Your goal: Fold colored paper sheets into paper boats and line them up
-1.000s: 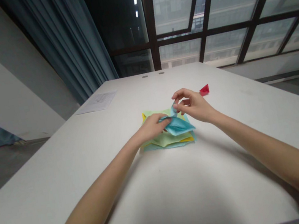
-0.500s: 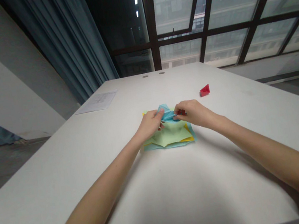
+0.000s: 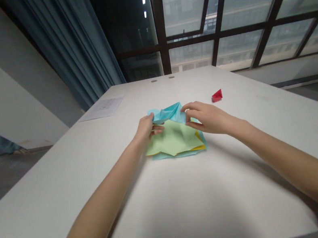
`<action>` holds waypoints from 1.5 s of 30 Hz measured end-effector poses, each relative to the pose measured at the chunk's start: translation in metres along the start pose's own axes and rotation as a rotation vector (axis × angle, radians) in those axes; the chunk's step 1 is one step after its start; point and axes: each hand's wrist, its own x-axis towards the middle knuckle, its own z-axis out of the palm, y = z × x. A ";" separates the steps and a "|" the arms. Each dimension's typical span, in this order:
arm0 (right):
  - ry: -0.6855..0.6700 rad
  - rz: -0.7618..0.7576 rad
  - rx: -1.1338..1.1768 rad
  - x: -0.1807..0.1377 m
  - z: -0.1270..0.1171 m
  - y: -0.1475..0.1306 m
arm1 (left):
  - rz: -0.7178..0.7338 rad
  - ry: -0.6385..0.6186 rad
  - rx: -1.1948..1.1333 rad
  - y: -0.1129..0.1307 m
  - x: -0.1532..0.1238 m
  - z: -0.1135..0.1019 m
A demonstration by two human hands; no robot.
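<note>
A creased light-blue sheet of paper (image 3: 166,113) is partly unfolded, with folds standing up along its top. My left hand (image 3: 147,127) pinches its left end between thumb and fingers, the other fingers reaching underneath. At its right edge, my right hand (image 3: 203,117) has bent fingers and thumb on the paper; the exact grip is partly hidden. Below both hands lies a pale-green sheet (image 3: 177,138) on a loose stack. Yellow paper (image 3: 201,144) and another light-blue sheet (image 3: 178,156) show at the stack's right and front edges.
A small red folded paper piece (image 3: 217,95) rests on the white table (image 3: 174,206) beyond my right hand. A printed sheet (image 3: 103,108) lies near the table's left edge. Blue curtains (image 3: 72,48) and windows stand behind.
The crumpled blue paper has been spread wider. My left hand has moved left and slightly toward me with its end, while my right hand's fingers have loosened and shifted slightly up.
</note>
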 end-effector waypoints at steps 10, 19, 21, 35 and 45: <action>0.009 0.080 0.141 0.001 -0.011 0.007 | 0.134 -0.035 -0.010 -0.001 0.001 0.002; 0.018 0.346 0.436 0.003 -0.009 0.008 | 0.408 -0.332 0.204 0.004 -0.028 0.013; -0.059 0.403 0.538 0.002 -0.003 0.009 | 0.391 -0.349 0.155 0.005 -0.031 0.014; 0.086 0.742 1.296 0.005 0.007 0.014 | 0.170 -0.521 -0.058 0.007 -0.028 0.007; 0.294 0.827 1.386 0.003 0.010 0.024 | 0.114 -0.371 -0.295 0.008 -0.024 0.008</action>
